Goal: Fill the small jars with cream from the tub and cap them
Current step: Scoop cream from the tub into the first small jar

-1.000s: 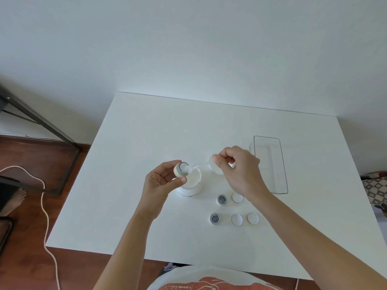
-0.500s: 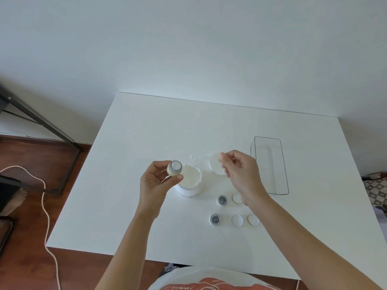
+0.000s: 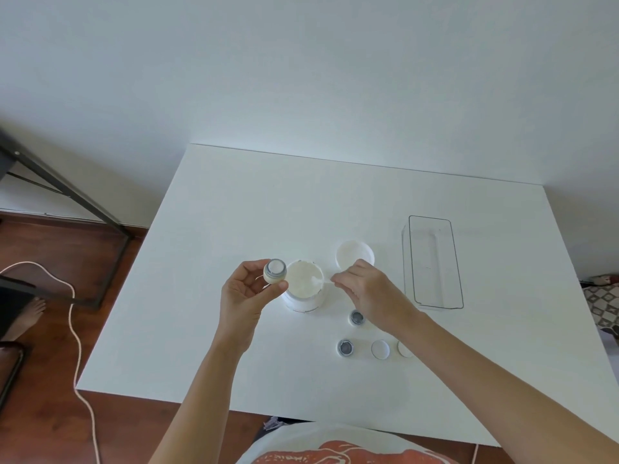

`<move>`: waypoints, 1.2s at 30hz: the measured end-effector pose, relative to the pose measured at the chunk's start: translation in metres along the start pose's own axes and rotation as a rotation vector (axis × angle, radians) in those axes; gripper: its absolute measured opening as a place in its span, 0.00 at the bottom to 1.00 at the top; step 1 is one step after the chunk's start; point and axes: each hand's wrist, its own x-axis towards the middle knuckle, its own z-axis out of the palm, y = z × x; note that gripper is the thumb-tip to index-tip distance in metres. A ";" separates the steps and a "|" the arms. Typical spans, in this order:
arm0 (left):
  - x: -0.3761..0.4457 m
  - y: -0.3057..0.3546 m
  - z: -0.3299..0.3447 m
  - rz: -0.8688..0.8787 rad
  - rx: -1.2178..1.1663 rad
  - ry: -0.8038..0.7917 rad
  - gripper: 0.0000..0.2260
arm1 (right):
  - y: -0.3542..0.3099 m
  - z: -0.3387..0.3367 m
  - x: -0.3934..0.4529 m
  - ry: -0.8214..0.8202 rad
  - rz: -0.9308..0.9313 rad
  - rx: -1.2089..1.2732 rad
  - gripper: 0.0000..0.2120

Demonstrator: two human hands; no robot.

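Nearest row: empty small jar point(image 3: 345, 347), two loose caps point(image 3: 380, 349) beside it, none fitted. Just behind, second empty jar point(image 3: 356, 317), partly under right wrist. Mid-table: left hand point(image 3: 246, 296) gripping third jar point(image 3: 275, 270), looks about full of cream, uncapped. Right hand point(image 3: 370, 293) pinching small spatula point(image 3: 321, 280), tip dipped in open tub point(image 3: 303, 285). Farther: tub lid point(image 3: 354, 254), clear tray point(image 3: 432, 262) on table point(image 3: 268, 202). Judged early: one jar nearly filled, two unfilled, all capping left.

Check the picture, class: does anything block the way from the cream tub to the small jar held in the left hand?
Nothing visible does. The small jar, held in the left hand, hangs open-mouthed just beside the open cream tub, where the right hand dips a spatula.
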 end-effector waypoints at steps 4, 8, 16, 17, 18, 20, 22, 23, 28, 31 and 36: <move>0.000 0.001 0.001 -0.002 -0.010 -0.013 0.17 | 0.008 -0.008 -0.003 -0.014 -0.083 -0.110 0.04; 0.000 0.001 0.002 -0.003 -0.009 -0.016 0.17 | 0.015 -0.015 -0.007 -0.044 -0.080 -0.146 0.15; -0.001 0.001 0.004 -0.001 -0.017 -0.028 0.16 | 0.004 -0.027 -0.009 0.222 0.201 0.150 0.05; -0.001 0.000 0.004 -0.002 -0.016 -0.031 0.17 | 0.002 -0.025 -0.006 0.241 0.322 0.228 0.07; -0.001 0.000 0.005 -0.004 -0.015 -0.035 0.17 | 0.000 -0.022 -0.002 0.230 0.434 0.298 0.09; -0.001 -0.001 0.006 -0.008 -0.014 -0.044 0.17 | -0.003 -0.015 0.005 0.188 0.607 0.399 0.11; -0.001 -0.001 0.006 -0.008 -0.010 -0.051 0.17 | -0.004 -0.008 0.008 0.162 0.717 0.452 0.11; -0.002 -0.001 0.006 -0.008 -0.008 -0.054 0.17 | -0.003 -0.006 0.008 0.158 0.747 0.462 0.12; -0.002 -0.002 0.006 -0.013 0.004 -0.057 0.17 | 0.002 -0.009 -0.001 0.160 0.781 0.433 0.12; -0.003 -0.004 0.006 -0.016 0.015 -0.063 0.17 | 0.007 -0.017 -0.007 0.192 0.814 0.469 0.12; -0.006 -0.003 0.017 -0.032 0.047 -0.097 0.15 | 0.021 -0.039 -0.025 0.363 0.928 0.728 0.09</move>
